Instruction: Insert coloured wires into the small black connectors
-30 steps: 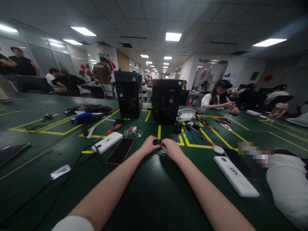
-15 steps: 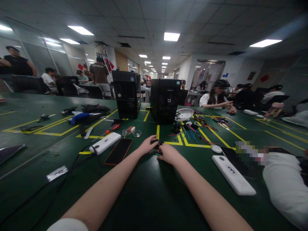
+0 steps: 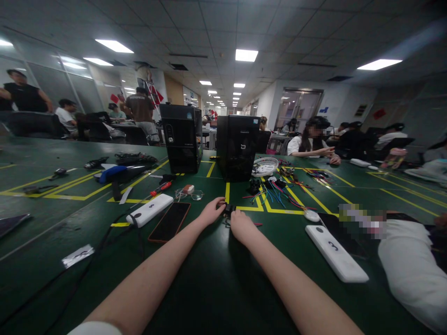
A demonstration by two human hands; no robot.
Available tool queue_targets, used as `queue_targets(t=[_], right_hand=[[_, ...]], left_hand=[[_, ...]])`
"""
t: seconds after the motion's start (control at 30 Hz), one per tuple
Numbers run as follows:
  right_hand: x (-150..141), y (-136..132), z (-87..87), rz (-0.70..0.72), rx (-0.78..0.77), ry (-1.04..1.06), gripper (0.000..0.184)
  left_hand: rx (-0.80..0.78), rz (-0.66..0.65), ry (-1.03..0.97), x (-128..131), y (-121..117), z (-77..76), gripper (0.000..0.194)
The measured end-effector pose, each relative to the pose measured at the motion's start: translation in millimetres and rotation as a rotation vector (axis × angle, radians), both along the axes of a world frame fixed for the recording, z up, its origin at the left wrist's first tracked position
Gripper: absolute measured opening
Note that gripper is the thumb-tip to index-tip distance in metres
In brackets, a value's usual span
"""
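Observation:
A small black block-shaped part (image 3: 229, 210) sits between my two hands, over the green table; its exact kind is too small to make out. My left hand (image 3: 211, 211) grips its left side between thumb and fingers. On the other side, my right hand (image 3: 243, 225) is closed, its fingertips pinching the part's right end. Thin coloured wires (image 3: 257, 224) show beneath and beside the right hand, partly hidden by it. Beyond the hands lies a bundle of wires with black connectors (image 3: 274, 188).
Two black computer towers (image 3: 239, 146) stand ahead. A phone (image 3: 170, 222), a white power bank (image 3: 150, 209), glasses (image 3: 196, 195) and a red screwdriver (image 3: 161, 188) lie left. Another white power bank (image 3: 335, 253) and a white basket (image 3: 266, 166) are right, near a neighbour's white sleeve (image 3: 407, 260).
My left fingers have lifted apart and come back against the black part. My right hand has shifted slightly nearer to me, and red wire ends now show beside it. The view has turned slightly right.

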State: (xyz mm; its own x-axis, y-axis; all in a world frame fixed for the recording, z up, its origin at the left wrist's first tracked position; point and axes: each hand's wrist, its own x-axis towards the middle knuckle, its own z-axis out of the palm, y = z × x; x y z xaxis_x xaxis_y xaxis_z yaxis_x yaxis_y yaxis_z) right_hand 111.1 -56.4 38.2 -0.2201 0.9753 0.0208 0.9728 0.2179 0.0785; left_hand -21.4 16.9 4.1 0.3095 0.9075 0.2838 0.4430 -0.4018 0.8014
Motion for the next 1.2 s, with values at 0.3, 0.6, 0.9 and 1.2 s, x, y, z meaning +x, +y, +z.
queue_targets(t=[0.3, 0.6, 0.9, 1.2], right_hand=[[1, 9, 8.0, 0.032, 0.118, 0.111, 0.021], [25, 20, -4.3, -0.031, 0.070, 0.135, 0.030], [80, 23, 11.2, -0.554, -0.070, 0.175, 0.045], [164, 8, 15.0, -0.792, -0.111, 0.211, 0.050]], left_hand=[[-0.011, 0.067, -0.011, 0, 1, -2.2, 0.033], [0.038, -0.114, -0.012, 0, 2, -8.7, 0.039], [-0.009, -0.066, 0.030, -1, -3, -1.7, 0.041], [0.022, -0.063, 0.059, 0, -9, 4.2, 0.038]])
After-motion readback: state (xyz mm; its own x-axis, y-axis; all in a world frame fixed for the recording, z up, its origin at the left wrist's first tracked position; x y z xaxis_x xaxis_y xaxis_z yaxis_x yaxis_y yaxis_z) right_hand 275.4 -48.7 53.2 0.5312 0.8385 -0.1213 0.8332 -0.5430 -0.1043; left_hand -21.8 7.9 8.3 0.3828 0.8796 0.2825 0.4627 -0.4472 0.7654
